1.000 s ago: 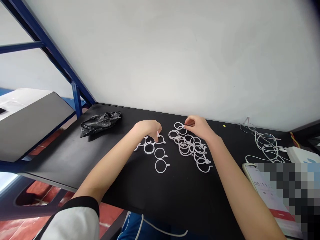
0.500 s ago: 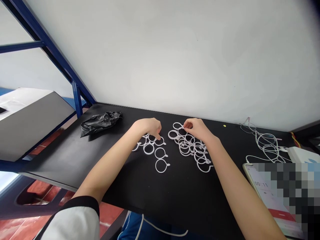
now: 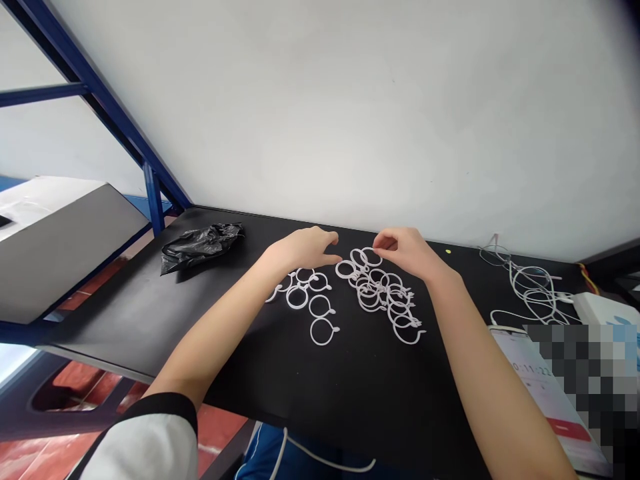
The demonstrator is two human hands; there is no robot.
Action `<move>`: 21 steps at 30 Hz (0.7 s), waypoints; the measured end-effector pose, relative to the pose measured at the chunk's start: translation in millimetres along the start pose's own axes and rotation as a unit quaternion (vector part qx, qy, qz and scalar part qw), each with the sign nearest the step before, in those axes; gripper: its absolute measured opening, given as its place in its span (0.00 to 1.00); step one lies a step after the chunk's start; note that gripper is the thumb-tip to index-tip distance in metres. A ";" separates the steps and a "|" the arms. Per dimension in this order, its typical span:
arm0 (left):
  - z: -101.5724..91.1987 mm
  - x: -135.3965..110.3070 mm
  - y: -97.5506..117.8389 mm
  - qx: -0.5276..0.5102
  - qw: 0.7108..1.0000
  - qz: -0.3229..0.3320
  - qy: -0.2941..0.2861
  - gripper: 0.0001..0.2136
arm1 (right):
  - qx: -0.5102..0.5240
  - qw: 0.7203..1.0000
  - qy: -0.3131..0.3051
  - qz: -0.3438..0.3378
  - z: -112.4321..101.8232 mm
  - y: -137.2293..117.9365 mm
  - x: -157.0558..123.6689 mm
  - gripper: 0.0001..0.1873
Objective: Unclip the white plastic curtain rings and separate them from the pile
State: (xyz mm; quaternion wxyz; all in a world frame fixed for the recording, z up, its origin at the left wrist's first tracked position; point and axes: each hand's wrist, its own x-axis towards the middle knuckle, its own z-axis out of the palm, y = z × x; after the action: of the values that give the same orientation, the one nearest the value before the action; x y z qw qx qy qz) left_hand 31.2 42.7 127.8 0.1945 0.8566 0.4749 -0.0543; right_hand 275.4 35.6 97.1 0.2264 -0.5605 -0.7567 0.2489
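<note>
A: What had changed at the middle of the frame?

B: The left hand (image 3: 305, 248) had lifted off the small group of white rings (image 3: 309, 300) it pressed a second earlier and had moved right, fingers loosely spread, holding nothing, towards the tangled pile of rings (image 3: 385, 293).

A: And the right hand (image 3: 407, 252)?

B: It had risen a little above the pile's far end, thumb and forefinger pinched narrow on a single ring (image 3: 371, 257) that seemed lifted clear.

A: So what did that tell you?

B: One ring looked freed from the pile, with both hands meeting at it. The black bag (image 3: 200, 245) at centre left and the cables (image 3: 533, 287) at right lay untouched on the black table (image 3: 150, 313).
</note>
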 end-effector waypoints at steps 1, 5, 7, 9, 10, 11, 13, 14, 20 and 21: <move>2.3 1.0 0.8 -0.009 0.999 0.024 0.020 0.25 | 0.006 1.000 0.003 0.000 0.0 -0.9 -0.2 0.03; 13.8 9.0 9.2 -0.034 0.991 0.099 0.087 0.24 | 0.034 0.999 0.008 -0.014 1.5 -4.6 -0.7 0.04; 18.6 13.5 13.9 -0.035 0.986 0.121 0.106 0.20 | 0.042 0.999 0.008 -0.024 1.7 -7.2 -1.2 0.04; 21.7 16.7 16.8 -0.039 0.982 0.139 0.122 0.16 | 0.048 0.998 0.008 -0.030 1.4 -10.1 -2.0 0.04; 22.8 17.8 17.5 -0.043 0.980 0.144 0.130 0.15 | 0.050 0.998 0.008 -0.031 1.1 -11.7 -2.6 0.04; 23.6 18.4 17.6 -0.047 0.979 0.147 0.137 0.14 | 0.054 0.998 0.010 -0.031 0.8 -13.2 -3.1 0.04; 24.9 19.3 16.8 -0.054 0.977 0.149 0.145 0.16 | 0.065 0.997 0.012 -0.031 0.4 -16.0 -4.0 0.04; 25.7 19.9 16.0 -0.058 0.976 0.152 0.147 0.18 | 0.070 0.997 0.012 -0.032 0.3 -17.3 -4.5 0.04; 33.6 32.8 7.6 -0.170 0.954 0.204 0.137 0.12 | 0.104 0.994 -0.003 -0.044 -0.6 -24.0 -7.3 0.04; 34.8 35.6 5.5 -0.198 0.950 0.205 0.127 0.08 | 0.110 0.993 -0.009 -0.045 -1.0 -25.0 -7.9 0.04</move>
State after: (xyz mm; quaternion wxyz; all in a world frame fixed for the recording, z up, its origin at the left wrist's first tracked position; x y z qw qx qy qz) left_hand 58.4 54.9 87.4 0.3054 0.8795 0.3110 0.1910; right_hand 259.8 21.9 113.2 0.2907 -0.4952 -0.7514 0.3250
